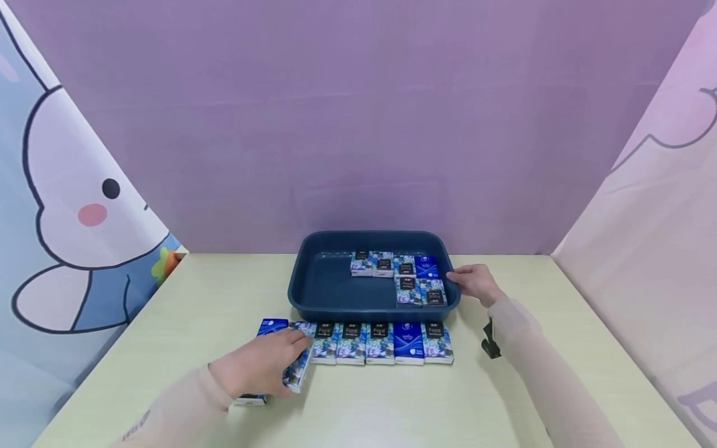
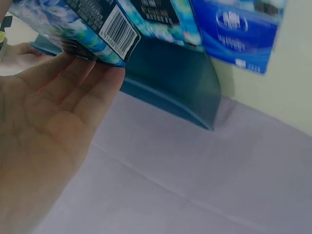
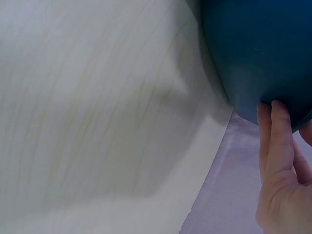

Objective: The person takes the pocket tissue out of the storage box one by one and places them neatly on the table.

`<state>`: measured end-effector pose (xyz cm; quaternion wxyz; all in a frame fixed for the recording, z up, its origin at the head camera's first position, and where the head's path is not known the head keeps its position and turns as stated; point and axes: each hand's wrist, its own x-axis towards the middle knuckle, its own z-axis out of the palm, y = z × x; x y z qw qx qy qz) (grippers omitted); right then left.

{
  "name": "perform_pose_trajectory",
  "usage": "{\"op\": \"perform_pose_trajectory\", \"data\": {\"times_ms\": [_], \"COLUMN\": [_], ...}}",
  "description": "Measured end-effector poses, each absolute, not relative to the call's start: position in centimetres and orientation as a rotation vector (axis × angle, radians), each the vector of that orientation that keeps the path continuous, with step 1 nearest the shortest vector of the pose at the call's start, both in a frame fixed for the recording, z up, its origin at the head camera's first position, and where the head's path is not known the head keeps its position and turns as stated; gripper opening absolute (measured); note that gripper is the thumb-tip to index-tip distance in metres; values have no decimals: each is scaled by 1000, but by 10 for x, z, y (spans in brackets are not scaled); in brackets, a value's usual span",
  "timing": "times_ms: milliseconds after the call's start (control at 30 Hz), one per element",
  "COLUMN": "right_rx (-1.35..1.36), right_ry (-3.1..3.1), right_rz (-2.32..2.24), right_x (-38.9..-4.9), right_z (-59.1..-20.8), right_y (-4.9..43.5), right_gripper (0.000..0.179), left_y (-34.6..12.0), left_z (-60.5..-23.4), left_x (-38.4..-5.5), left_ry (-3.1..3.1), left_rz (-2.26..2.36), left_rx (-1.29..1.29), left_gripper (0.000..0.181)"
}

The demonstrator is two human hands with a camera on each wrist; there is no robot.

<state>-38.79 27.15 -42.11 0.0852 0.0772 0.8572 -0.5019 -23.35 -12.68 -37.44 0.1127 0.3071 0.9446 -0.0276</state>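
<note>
My left hand point(image 1: 262, 361) grips a floral tissue pack point(image 1: 298, 373) by its sides, tilted, at the left end of a row of packs. In the left wrist view the barcode end of this held pack point(image 2: 117, 36) faces the camera. A blue tissue pack point(image 1: 272, 326) lies beside the left hand, partly hidden by it. At the far right of a dark blue tray point(image 1: 330, 305), my right hand point(image 1: 476, 281) holds the rim between thumb and fingers. From the right wrist, its fingers point(image 3: 280, 141) lie against the tray's outer wall point(image 3: 253, 58).
Several floral packs point(image 1: 351, 348) and a blue pack point(image 1: 408, 345) line up along the tray's front. Inside the tray, more floral packs point(image 1: 407, 291) and a blue one point(image 1: 426, 267) sit at the right. A purple cloth point(image 1: 370, 124) hangs behind the pale table point(image 1: 224, 292).
</note>
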Motion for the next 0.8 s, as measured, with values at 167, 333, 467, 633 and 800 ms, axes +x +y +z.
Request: {"op": "perform_pose_trajectory", "data": {"times_ms": [167,333,467,633,800], "right_rx": [237,256,240,220,180], "right_ry": [2534,2514,2513,2531,2535], "right_rz": [-1495,-1485,-1480,-1461,-1409], "right_x": [-388,-389,-389,-390,-390], "right_z": [-421,-419,-419,-420,-416], "right_y": [270,271,272,273,273], "right_gripper": [45,48,48,46,45], "left_y": [-129,-131,-131,-130,-131], "left_z": [-387,-400,-408,-415,-417], "left_x": [-222,-215,-212,-211,-211], "left_ry": [2750,2712,2671,2662,2679], "left_rz": [-62,-44,-42,-59,-54], "left_rx": [912,888,863,872,876], "left_gripper": [83,85,84,82,81]}}
